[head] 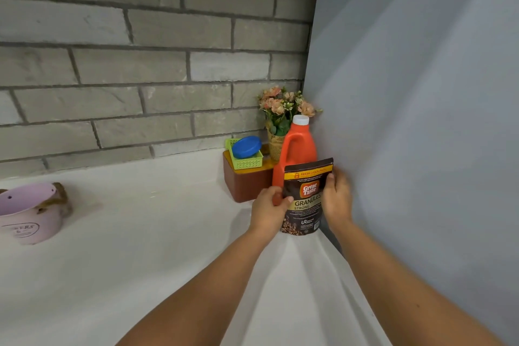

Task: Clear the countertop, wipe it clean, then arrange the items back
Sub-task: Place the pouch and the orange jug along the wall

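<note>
We grip the pouch [306, 196] upright on the counter [140, 233], left hand [269, 205] and right hand [337, 196] curled round its sides. Bottle [295, 146] just behind it; box [245, 182], basket [244, 161], flowers [283, 104] farther; bucket [28, 213] far left.

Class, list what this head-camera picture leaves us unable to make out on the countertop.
All in the head view:
Orange bottle: lower front hidden behind the coffee pouch.
Pink bucket: cut off by the left edge, lettering incomplete.
Fine print on the coffee pouch: too small to read.
Green basket: contents hidden under the blue lid.
</note>
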Demonstrator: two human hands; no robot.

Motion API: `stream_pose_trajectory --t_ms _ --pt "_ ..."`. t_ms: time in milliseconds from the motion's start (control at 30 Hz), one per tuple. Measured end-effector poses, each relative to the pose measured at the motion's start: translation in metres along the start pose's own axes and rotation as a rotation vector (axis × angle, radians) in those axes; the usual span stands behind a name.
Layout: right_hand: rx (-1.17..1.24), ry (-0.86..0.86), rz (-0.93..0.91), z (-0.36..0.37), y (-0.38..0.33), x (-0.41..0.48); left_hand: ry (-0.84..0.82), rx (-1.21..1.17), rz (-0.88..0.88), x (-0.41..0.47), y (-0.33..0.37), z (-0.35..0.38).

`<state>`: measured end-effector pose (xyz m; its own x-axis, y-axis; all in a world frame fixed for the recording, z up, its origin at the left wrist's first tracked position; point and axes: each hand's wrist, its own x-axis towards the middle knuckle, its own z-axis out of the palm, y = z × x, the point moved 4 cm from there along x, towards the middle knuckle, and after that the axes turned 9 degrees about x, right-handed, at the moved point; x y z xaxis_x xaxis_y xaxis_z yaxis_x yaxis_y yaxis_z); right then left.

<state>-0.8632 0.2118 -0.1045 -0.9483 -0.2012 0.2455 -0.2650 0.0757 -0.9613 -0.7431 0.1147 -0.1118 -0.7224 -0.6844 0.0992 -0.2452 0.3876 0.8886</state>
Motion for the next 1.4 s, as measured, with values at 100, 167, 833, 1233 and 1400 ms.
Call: stream_pose_trajectory --t_ms 100,167,833,1233,1400 --pt "-0.024 -0.018 0.008 0.0 0.007 0.004 0.039 0.003 0.018 0.001 0.0 0.004" --pt "-0.033 -0.018 0.004 0.0 0.008 0.004 0.069 0.005 0.032 0.0 -0.002 0.001" --pt "0.086 -0.39 -0.114 0.148 -0.068 -0.078 0.368 -0.096 -0.121 -0.032 -0.069 -0.177" --pt "0.174 -0.597 -0.04 0.271 -0.095 -0.138 0.579 -0.179 -0.233 -0.019 -0.128 -0.299" --pt "0.188 -0.526 -0.058 0.304 -0.1 -0.157 0.619 -0.197 -0.255 -0.016 -0.145 -0.308"
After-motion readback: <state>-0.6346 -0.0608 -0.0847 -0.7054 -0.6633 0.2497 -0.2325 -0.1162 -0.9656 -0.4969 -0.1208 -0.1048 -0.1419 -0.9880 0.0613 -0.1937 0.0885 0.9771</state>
